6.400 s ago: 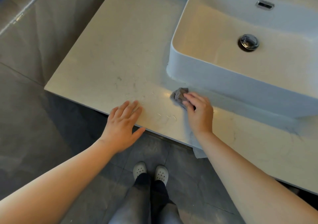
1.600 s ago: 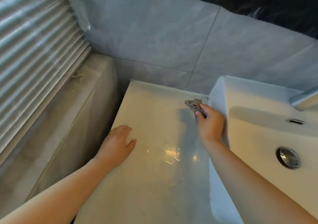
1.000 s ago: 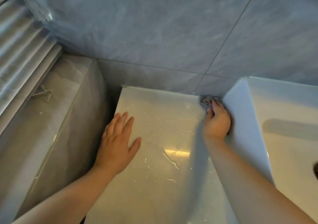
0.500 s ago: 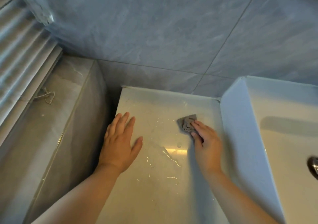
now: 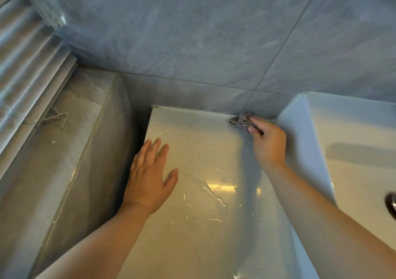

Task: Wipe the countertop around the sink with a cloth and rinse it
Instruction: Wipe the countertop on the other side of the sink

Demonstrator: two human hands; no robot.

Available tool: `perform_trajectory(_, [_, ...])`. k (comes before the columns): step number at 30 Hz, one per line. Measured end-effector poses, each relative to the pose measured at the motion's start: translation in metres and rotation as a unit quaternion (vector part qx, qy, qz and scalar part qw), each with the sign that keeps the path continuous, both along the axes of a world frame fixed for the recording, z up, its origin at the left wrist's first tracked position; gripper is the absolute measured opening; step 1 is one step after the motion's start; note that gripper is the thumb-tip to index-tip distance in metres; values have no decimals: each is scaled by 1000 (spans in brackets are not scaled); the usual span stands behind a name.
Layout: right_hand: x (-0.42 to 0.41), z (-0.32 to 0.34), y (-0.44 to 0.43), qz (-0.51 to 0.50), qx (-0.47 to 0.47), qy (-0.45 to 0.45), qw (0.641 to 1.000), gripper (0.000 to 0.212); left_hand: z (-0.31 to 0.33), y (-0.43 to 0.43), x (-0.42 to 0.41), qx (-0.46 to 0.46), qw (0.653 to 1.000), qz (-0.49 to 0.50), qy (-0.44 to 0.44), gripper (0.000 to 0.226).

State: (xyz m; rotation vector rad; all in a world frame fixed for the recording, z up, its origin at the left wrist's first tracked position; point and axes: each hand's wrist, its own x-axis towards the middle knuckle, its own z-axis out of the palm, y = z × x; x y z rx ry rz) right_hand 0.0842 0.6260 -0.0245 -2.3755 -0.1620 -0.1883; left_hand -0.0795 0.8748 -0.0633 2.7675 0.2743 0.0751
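Observation:
A small grey cloth is bunched at the back edge of the pale countertop, where it meets the tiled wall, just left of the white sink. My right hand holds the cloth with bent fingers and pushes it into that back corner; its thumb is hidden. Further left, my left hand lies flat on the countertop near its left edge, fingers spread and holding nothing. Thin wet streaks glint on the surface between my two hands.
A grey-blue tiled wall rises directly behind the counter. To the left, a marble ledge runs under window blinds, with a loose cord on it. The sink's drain shows at the right edge.
My right hand has pushed the cloth from the middle of the counter back and right into the corner by the wall and sink. My left hand has stayed flat in place.

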Motion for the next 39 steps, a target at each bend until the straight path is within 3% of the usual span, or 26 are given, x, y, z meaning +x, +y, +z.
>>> perform_trajectory(8, [-11,-29,19,-7,8,-28,1000,33,-1,0,1,-1,1000,-1,2,70])
perform_trajectory(18, [-36,-28,28,95,18,-8,995,33,2,0,1,-3,1000,-2,12,70])
perform_trajectory(27, [-91,-30,32,118,37,-4,992,32,5,1,1,-16,1000,0,0,71])
perform_trajectory(32, [-121,-26,33,140,50,11,989,34,9,-4,-15,-77,993,94,-10,70])
perform_trajectory(35, [-132,-21,29,172,58,42,982,33,13,-11,-34,-125,977,168,30,71])
perform_trajectory(39, [-118,-1,25,228,46,85,969,34,12,-12,-41,-131,974,180,40,70])
